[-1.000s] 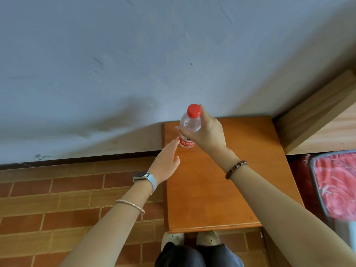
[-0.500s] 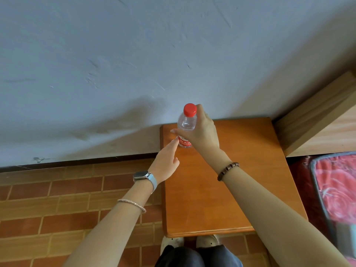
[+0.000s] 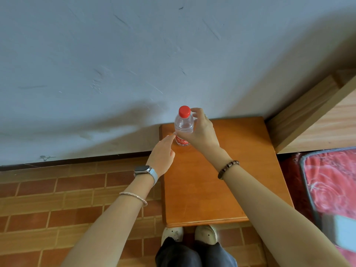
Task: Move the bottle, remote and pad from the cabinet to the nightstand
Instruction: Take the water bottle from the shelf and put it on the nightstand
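A clear plastic bottle (image 3: 183, 124) with a red cap and red label stands upright at the far left corner of the orange wooden nightstand (image 3: 221, 185). My right hand (image 3: 200, 132) wraps around its right side, thumb across the label and fingers loosening near the neck. My left hand (image 3: 162, 155) holds nothing, fingers apart; its fingertips reach toward the bottle's base by the nightstand's left edge. The remote and the pad are out of view.
A grey plaster wall (image 3: 134, 64) runs right behind the nightstand. A light wooden bed frame (image 3: 316, 120) and a red floral mattress (image 3: 331, 182) lie to the right. Brick-pattern tile floor (image 3: 57, 205) is on the left. My shoes (image 3: 188, 233) stand at the nightstand's front edge.
My right hand carried the bottle down and back to the nightstand's far left corner, where it now stands. The fingers have begun to loosen. My left hand stayed close beside it.
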